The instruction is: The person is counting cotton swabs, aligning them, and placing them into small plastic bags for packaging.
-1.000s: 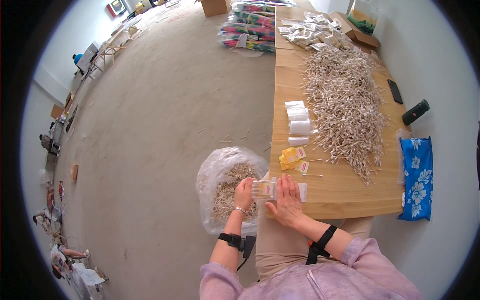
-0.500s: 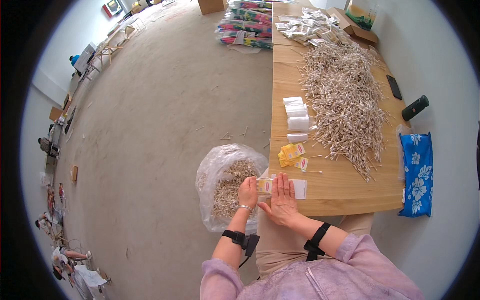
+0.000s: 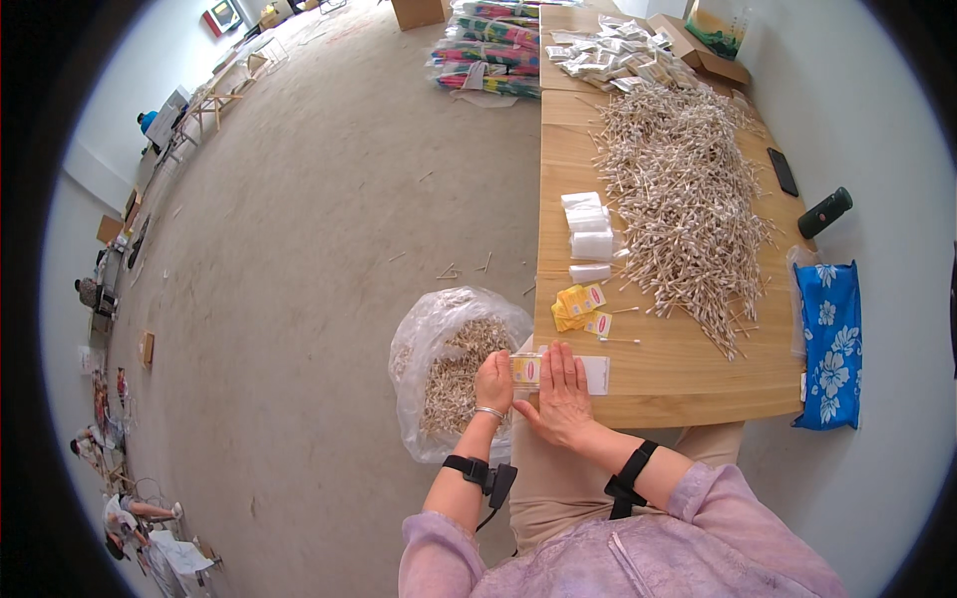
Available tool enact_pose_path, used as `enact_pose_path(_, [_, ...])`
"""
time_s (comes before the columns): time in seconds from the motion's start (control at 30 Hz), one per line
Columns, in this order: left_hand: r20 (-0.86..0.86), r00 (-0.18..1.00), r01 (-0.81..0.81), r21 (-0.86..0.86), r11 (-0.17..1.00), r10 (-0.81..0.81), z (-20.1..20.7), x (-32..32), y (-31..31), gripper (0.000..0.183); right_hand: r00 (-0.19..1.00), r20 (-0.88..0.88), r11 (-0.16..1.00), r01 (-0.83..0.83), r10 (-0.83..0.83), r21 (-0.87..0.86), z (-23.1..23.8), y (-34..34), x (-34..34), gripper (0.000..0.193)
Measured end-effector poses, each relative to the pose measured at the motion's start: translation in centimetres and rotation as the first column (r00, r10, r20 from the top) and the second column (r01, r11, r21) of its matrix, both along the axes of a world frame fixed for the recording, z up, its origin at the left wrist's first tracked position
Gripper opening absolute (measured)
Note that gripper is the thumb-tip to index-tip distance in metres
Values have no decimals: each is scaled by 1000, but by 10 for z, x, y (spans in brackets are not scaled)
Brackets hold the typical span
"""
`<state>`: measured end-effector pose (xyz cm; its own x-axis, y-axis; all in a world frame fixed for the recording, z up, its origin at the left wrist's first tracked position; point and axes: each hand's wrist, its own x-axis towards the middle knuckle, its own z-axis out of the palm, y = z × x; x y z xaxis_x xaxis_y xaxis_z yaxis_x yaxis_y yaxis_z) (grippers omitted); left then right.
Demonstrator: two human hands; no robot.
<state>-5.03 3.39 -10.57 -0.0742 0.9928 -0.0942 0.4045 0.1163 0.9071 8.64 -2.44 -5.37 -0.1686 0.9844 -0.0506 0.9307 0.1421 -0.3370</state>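
Observation:
At the table's near left corner, my left hand (image 3: pixel 493 381) is closed on the left end of a clear plastic bag of cotton swabs (image 3: pixel 525 370) with a yellow card showing through. My right hand (image 3: pixel 564 391) lies flat with fingers stretched, pressing on the bag's right part. From under its fingers a white flap (image 3: pixel 597 376) sticks out to the right. Just beyond the hands lie several yellow cards (image 3: pixel 575 304) and a few loose swabs. A big heap of cotton swabs (image 3: pixel 688 189) covers the middle of the table.
Stacks of empty clear bags (image 3: pixel 590 229) lie along the left edge of the table (image 3: pixel 688 394). Filled packets (image 3: pixel 618 50) are piled at the far end. A phone (image 3: pixel 783 172), a dark green flask (image 3: pixel 825 212) and a blue flowered pack (image 3: pixel 829 344) line the right. A plastic sack of swabs (image 3: pixel 411 399) stands on the floor.
Both hands keep the same pose on the bag. The whole view has shifted very slightly; nothing else has visibly moved.

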Motion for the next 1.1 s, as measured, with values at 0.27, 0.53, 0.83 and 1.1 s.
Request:
enact_pose_path(0.27, [-14, 1000, -4, 34, 999, 5, -5, -2, -1, 41, 996, -86, 999, -7, 10, 31, 9, -12, 7, 91])
enact_pose_path(0.53, [-55, 998, -3, 27, 1000, 4, -4, 1, 0, 42, 994, -97, 998, -49, 54, 49, 11, -8, 5, 86])
enact_pose_path(0.83, [-116, 993, -5, 40, 999, 10, -1, -2, -1, 41, 993, -17, 989, -116, 118, 89, 13, -24, 9, 87])
enact_pose_path(1.1, [-83, 996, -27, 32, 999, 30, 2, 1, -1, 40, 991, -6, 991, -136, 136, 18, 10, -29, 1, 91])
